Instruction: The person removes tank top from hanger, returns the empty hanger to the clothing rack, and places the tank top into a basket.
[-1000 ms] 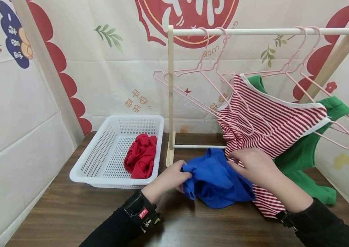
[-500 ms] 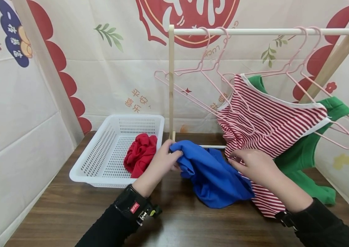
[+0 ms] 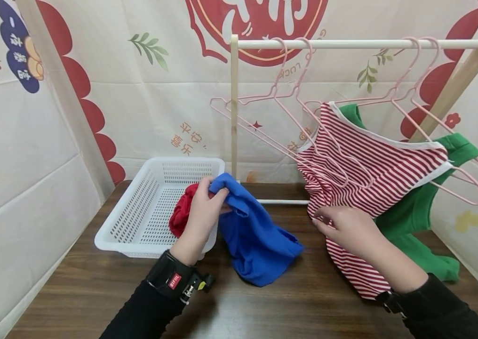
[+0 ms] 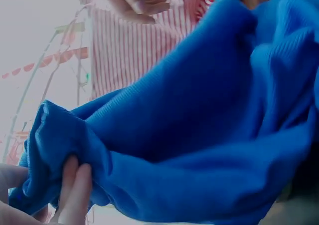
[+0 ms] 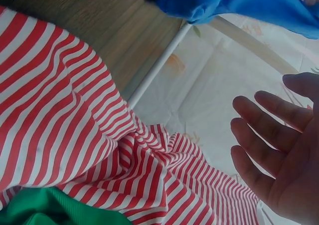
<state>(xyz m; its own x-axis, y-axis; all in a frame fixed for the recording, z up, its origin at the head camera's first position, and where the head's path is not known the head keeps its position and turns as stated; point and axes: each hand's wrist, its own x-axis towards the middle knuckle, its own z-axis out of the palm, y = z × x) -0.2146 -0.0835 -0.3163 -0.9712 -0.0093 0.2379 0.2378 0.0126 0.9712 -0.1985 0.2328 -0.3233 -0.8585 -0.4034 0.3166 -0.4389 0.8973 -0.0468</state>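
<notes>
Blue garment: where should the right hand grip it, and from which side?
Probably the free corner of the blue garment, pinched from the right. The left hand pinches its upper end, and the cloth slants down from there, that corner pointing out toward the right hand, which holds nothing.

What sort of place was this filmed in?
Probably a staged tabletop recording booth, with a printed backdrop behind and on both sides of a wood-grain table that bears a clothes rack.
</notes>
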